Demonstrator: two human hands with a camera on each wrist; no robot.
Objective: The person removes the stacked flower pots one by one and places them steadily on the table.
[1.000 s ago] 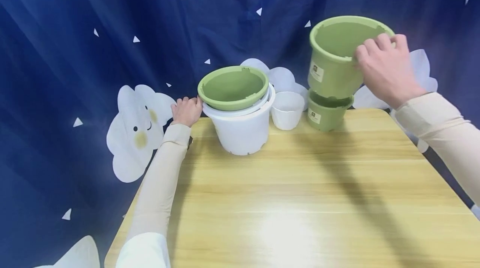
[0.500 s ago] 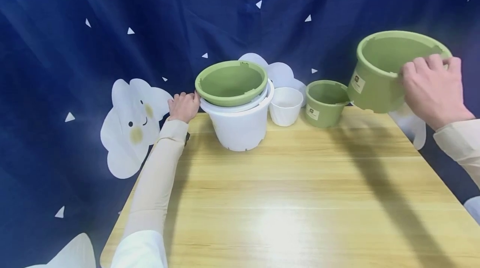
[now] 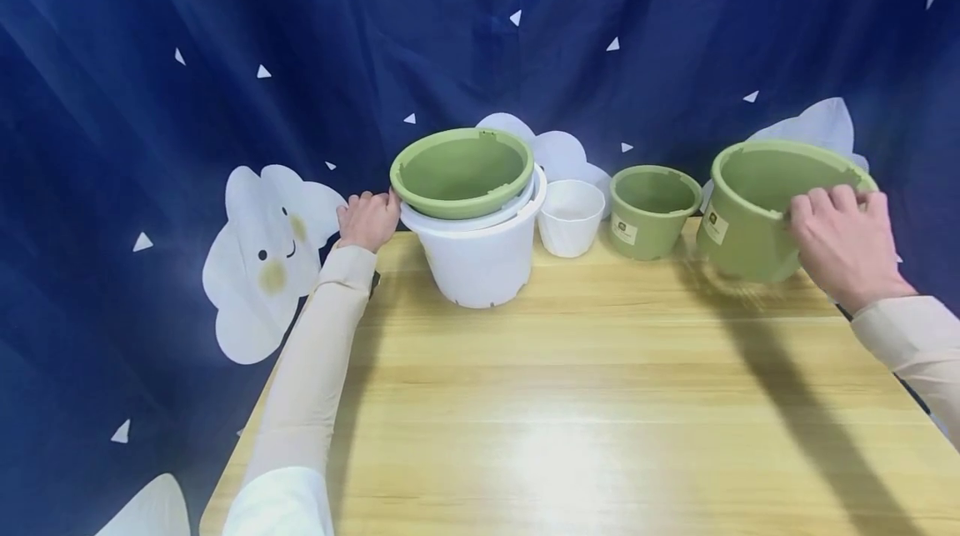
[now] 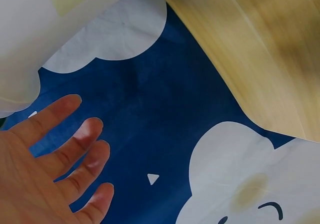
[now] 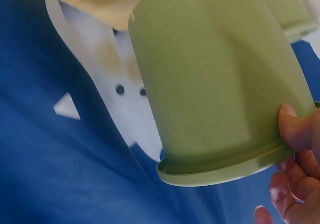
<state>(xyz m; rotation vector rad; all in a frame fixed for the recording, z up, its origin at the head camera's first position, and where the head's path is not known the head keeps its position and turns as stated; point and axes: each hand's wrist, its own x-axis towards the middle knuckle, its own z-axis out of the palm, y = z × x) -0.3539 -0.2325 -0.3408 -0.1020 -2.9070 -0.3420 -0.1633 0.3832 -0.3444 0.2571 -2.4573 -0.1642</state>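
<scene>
Right hand (image 3: 846,246): grasping large green pot (image 3: 750,242) by its rim | left hand (image 3: 367,221): fingers loose, well apart from that, by white pot (image 3: 480,267)

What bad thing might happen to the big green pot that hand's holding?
The big green pot might slip, since the grip of the right hand is on just one side of its rim. It's near the right edge of the table, so it could fall off. It might also bump the small green pot beside it.
</scene>
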